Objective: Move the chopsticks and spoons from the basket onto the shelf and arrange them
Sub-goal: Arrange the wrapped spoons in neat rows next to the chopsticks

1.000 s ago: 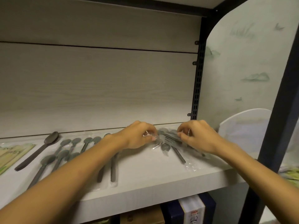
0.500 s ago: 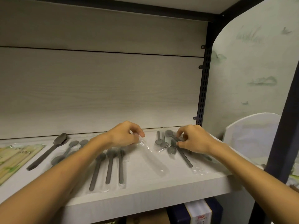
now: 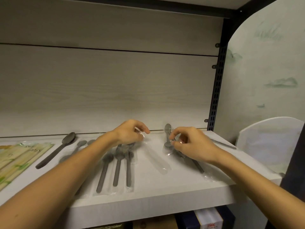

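Your left hand [image 3: 130, 133] and right hand [image 3: 189, 144] each pinch wrapped spoons [image 3: 168, 141]; slick film could slip, scattering them off the shelf [image 3: 165, 195].

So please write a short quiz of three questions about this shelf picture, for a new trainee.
1. True or false: the left hand pinches clear plastic wrap.
2. What lies at the far left of the shelf? A) forks B) packs of chopsticks C) cups
3. Fill in: the right hand holds a wrapped bundle of ____.

Key: 1 true; 2 B; 3 spoons.
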